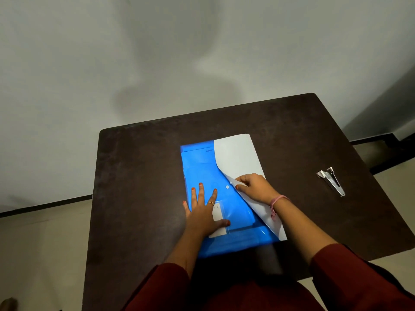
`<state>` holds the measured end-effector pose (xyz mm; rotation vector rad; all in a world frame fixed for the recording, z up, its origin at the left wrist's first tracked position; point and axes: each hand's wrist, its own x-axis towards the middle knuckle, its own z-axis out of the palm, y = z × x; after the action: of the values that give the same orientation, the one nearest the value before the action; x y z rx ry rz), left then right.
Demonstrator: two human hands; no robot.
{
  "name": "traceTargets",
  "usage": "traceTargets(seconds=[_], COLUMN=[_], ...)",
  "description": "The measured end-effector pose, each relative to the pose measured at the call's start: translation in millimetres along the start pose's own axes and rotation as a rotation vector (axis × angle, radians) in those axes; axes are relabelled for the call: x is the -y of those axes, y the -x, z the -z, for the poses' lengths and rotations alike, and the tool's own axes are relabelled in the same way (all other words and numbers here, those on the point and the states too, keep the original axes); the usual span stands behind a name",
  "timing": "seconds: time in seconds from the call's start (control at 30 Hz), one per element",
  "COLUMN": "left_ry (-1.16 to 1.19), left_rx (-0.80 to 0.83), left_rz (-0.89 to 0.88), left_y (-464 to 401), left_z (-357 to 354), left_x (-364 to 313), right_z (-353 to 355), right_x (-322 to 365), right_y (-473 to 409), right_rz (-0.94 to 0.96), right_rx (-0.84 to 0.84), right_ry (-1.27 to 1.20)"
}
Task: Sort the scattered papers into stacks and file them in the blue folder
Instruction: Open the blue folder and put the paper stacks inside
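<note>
While pressing flat on the blue folder (208, 171), left hand (202, 209) holds nothing; right hand (256, 187) pinches paper (235, 156) edge, sheet stretching toward twelve o'clock.

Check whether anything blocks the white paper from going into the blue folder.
The right hand pinches the curled white paper over the blue folder. The folder looks closed, its snap button beside the paper's edge, and the left hand lies flat on it. The stapler sits well off to the right.
</note>
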<state>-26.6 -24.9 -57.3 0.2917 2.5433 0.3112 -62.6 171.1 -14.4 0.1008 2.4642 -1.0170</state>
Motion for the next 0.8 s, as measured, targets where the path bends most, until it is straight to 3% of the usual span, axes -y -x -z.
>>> traceTargets(seconds=[0.8], left_ry=[0.033], left_rx=[-0.008], left_rz=[0.013], left_y=[-5.6], left_z=[-7.1], left_x=[0.5], right_z=[-34.7], right_x=[3.8], right_y=[-9.0], right_rz=[0.008], right_rx=[-0.094], right_ry=[0.273])
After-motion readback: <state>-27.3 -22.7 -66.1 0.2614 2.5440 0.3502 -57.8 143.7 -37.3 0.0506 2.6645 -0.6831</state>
